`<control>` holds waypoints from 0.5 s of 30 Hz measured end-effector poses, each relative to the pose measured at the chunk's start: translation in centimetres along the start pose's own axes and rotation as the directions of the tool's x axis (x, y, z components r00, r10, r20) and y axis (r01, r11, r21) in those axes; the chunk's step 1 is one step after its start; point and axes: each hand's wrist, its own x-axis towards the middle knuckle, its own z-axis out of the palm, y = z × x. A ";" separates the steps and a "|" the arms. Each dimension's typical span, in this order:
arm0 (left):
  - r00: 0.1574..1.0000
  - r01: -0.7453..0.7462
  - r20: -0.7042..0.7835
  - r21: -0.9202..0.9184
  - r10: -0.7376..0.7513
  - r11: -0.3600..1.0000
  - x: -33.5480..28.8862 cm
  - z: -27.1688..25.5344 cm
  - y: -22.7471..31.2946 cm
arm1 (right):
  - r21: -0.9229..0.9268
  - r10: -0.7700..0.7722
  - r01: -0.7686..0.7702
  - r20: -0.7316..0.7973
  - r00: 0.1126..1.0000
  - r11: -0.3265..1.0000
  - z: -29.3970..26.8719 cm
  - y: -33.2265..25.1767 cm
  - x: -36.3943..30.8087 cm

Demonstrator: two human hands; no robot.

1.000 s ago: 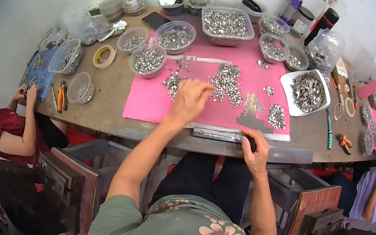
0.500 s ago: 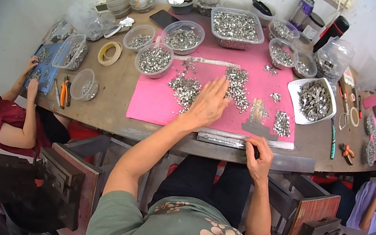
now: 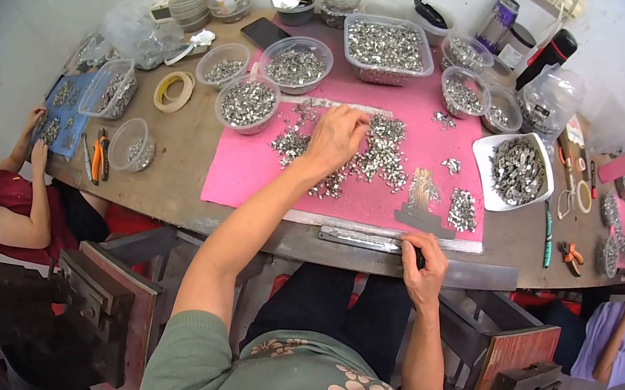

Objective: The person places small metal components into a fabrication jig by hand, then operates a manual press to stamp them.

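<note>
A bright pink mat lies on the table before me, strewn with small shiny metal pieces. My left hand is over them near the mat's middle, between a left-hand heap and a larger pile of metal pieces. Its fingers are bent and drawn together, and their tips are partly hidden. At the table's front edge my right hand is closed around a small black object, mostly covered by the fingers. Just left of it, a long metal bar lies along the edge. A grey flat strip rests on the mat.
Tubs of metal pieces ring the mat, among them a square clear tub and a white tray. A tape roll, pliers and orange-handled cutters lie on the table. Two people sit at the left and right.
My left hand has gone from flat, outstretched fingers to bent ones, and shifted slightly left. The metal pieces near it are spread differently. My right hand keeps its hold at the edge.
</note>
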 end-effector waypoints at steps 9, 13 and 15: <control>0.999 0.048 0.021 0.046 -0.049 0.998 0.6 1.3 -3.0 | -0.015 0.019 -0.019 0.018 1.000 1.000 0.0 0.0 0.0; 0.997 0.071 0.014 0.019 -0.071 0.997 0.6 -0.5 -1.3 | -0.014 0.017 -0.017 -0.006 1.000 1.000 -0.1 0.0 -0.2; 0.996 0.083 0.017 0.030 -0.083 0.996 0.2 -0.7 -2.0 | -0.004 -0.033 0.033 -0.010 0.999 0.999 0.1 -0.2 -0.2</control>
